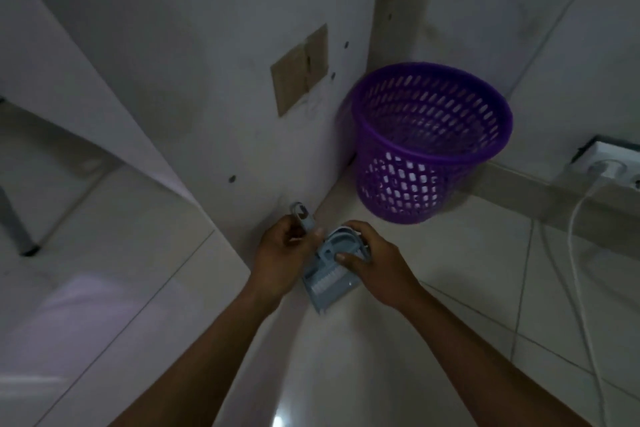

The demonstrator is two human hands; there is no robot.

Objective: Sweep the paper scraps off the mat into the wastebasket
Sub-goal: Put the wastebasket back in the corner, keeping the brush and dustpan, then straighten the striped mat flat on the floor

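A purple mesh wastebasket (429,146) stands on the tiled floor in the corner, just beyond my hands. A small pale blue dustpan (323,282) with a white-bristled brush resting in it hangs low over the floor. My left hand (284,253) grips the dustpan's looped handle, which sticks up above my fingers. My right hand (372,260) is closed on the brush's curved handle at the pan's top. No mat and no paper scraps are in view. I cannot see inside the wastebasket's bottom clearly.
A white panel wall (214,87) with a taped cardboard patch (299,69) rises left of the basket. A power strip (609,159) with a white cable (576,246) lies at the right. A grey furniture leg (17,218) stands at far left.
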